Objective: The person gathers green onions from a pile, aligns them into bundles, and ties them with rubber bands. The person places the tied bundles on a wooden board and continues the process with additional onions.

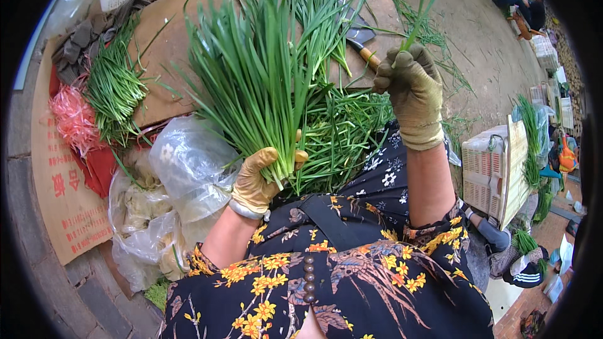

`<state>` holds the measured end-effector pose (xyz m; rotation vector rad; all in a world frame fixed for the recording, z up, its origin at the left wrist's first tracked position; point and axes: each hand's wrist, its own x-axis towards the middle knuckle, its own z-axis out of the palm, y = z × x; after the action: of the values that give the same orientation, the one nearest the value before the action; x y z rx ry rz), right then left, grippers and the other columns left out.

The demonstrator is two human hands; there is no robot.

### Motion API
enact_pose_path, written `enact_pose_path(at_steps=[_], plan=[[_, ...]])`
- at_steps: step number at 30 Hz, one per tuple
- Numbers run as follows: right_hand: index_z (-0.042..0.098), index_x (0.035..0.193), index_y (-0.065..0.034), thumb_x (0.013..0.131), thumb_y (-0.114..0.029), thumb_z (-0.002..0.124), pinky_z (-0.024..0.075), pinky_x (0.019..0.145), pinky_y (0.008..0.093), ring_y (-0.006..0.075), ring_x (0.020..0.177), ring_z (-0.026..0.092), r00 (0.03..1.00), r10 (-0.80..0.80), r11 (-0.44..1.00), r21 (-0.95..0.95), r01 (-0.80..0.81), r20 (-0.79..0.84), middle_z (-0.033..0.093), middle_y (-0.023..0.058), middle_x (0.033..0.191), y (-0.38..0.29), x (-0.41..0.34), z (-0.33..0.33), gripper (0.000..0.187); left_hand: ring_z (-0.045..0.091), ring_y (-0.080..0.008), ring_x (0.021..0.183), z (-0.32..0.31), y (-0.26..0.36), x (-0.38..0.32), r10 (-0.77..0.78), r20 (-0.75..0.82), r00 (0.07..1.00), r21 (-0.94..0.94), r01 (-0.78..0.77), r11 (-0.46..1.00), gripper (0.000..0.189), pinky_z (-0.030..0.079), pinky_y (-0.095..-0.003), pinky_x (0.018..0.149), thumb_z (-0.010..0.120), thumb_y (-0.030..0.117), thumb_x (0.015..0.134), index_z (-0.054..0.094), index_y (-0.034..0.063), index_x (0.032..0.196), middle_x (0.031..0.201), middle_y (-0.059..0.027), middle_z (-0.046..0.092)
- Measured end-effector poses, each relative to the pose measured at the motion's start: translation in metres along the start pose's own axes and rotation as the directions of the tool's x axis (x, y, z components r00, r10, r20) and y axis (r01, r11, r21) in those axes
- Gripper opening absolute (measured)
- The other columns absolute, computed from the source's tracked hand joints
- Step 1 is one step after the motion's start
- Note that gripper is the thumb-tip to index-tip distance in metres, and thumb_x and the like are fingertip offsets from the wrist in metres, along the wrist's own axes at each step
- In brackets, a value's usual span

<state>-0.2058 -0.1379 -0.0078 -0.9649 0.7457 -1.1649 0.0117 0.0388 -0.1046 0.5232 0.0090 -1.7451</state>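
Note:
My left hand (256, 181), in a yellowish work glove, grips a thick bunch of garlic chives (254, 80) near its pale stem ends, the leaves fanning upward. My right hand (412, 89), in a dirtier glove, is raised on the right and pinches a few chive leaves (419, 19). Over my lap lies a heap of loose chives (339, 136). Behind the held bunch, more chives (320, 23) rest on a brown board (165, 56). Beside them is a broad-bladed tool (360, 30) with a wooden handle, partly hidden by leaves and my right hand.
At left are a chive pile (115, 84), pink plastic twine (75, 117), a dark cloth (89, 47) and clear plastic bags (188, 165). A white crate (483, 174) stands at right by another board with chives (530, 141). People sit nearby at the right edge.

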Motion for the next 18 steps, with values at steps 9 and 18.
enact_pose_path(at_steps=[9,18], plan=[[0.064,0.096,-0.0029,0.09,-0.012,0.065,0.0493,0.055,0.0303,0.0189,0.06,0.061,0.98,0.185,0.983,-0.009,-0.186,-0.069,0.063,0.0073,0.073,0.026,0.004,0.001,0.012,0.064,-0.0342,0.1,-0.026,-0.003,0.009,0.073,-0.023,0.997,-0.167,-0.076,0.983,0.043,0.058,-0.0455,0.082,0.08,0.014,0.076,0.065,-0.0018,0.113,0.125,-0.0193,0.061],[0.064,0.096,-0.0018,0.083,0.006,0.065,0.0524,0.065,0.0286,0.0151,0.072,0.064,0.846,-0.312,0.42,-0.735,0.532,0.433,0.066,0.0053,0.081,-0.025,0.045,0.02,0.015,0.068,-0.037,0.1,-0.021,-0.006,0.01,-0.012,-0.037,0.999,-0.241,0.003,0.97,0.052,0.059,-0.0477,0.086,0.074,0.012,0.083,0.054,-0.0095,0.125,0.124,-0.0213,0.061]])
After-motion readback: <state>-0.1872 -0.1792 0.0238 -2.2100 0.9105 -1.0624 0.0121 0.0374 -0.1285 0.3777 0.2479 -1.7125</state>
